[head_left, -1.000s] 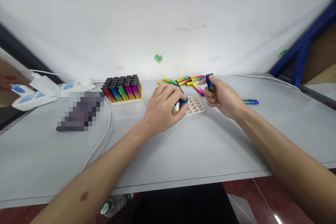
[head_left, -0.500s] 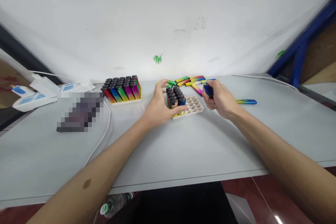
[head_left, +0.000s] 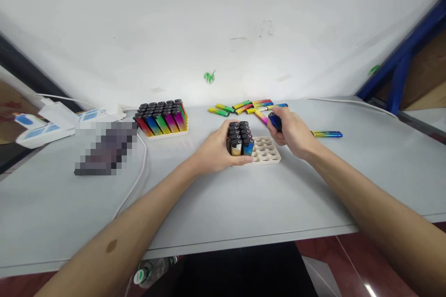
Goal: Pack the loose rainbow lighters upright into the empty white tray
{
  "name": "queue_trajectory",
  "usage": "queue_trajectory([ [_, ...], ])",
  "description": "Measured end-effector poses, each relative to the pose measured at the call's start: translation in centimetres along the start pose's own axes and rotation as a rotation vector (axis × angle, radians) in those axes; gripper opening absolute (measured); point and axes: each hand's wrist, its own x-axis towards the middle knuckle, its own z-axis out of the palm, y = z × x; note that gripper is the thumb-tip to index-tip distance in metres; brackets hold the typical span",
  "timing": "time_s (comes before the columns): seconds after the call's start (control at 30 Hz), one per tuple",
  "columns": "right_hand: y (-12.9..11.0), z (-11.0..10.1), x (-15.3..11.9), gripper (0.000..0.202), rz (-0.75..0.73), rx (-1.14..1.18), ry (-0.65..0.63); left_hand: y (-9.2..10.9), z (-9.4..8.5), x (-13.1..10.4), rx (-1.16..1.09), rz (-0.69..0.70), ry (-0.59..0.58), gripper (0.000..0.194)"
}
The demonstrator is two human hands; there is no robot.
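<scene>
Your right hand (head_left: 293,132) is wrapping snugly round a blue lighter (head_left: 275,121), no gap showing, and it's hanging just off the far right corner of the white tray (head_left: 267,150). Your left hand (head_left: 219,148) is sitting half curled, holding that tray's left end and cupping the standing lighters (head_left: 242,140), thumb lying along the near edge; the fingertips are hiding behind them.

What's changing: in the last half second the tray's been shifting nearer the table's (head_left: 209,209) near edge and turning squarer to it, so its bare cells are now lying on your right hand's side.

Further out, loose lighters (head_left: 257,110) are lying scattered near the far edge, a lone lighter (head_left: 328,134) is lying right of your right wrist, and a second tray (head_left: 169,135), packed with lighters, is standing toward the far left corner.

Brands? I'm not making out any on the lighters. The green mark (head_left: 209,77) on the wall isn't reading as a word, the power strip (head_left: 52,127) is showing blue patches but nothing legible, and the dark object (head_left: 106,148) nearer the left edge is pixelated.
</scene>
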Motion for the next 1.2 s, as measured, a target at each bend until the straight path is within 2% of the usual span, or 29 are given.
queue_trajectory([
  [0.17,-0.2,0.3,-0.1,0.054,-0.017,-0.015,0.006,1.0,0.3,-0.3,-0.024,0.02,-0.059,0.074],
  [0.3,0.1,0.3,0.1,0.056,-0.034,0.052,0.01,1.3,0.4,-0.4,-0.019,0.023,-0.06,0.071],
  [0.4,0.1,0.3,0.0,0.051,-0.09,0.072,-0.013,1.3,0.4,-0.3,-0.019,0.021,-0.067,0.069],
  [0.53,0.1,0.3,-0.2,0.036,-0.131,-0.018,-0.02,1.3,0.3,-0.2,-0.025,0.03,-0.074,0.067],
  [0.7,0.3,0.2,-0.2,0.035,-0.238,-0.026,-0.087,1.2,0.1,-0.2,-0.018,-0.008,-0.093,0.065],
  [1.0,0.5,0.1,0.0,0.032,-0.213,-0.05,-0.147,0.9,0.2,-0.5,-0.104,-0.015,-0.116,0.062],
  [1.2,0.4,-0.4,0.2,0.03,-0.297,-0.197,-0.089,0.8,0.3,-0.4,-0.199,-0.035,-0.14,0.066],
])
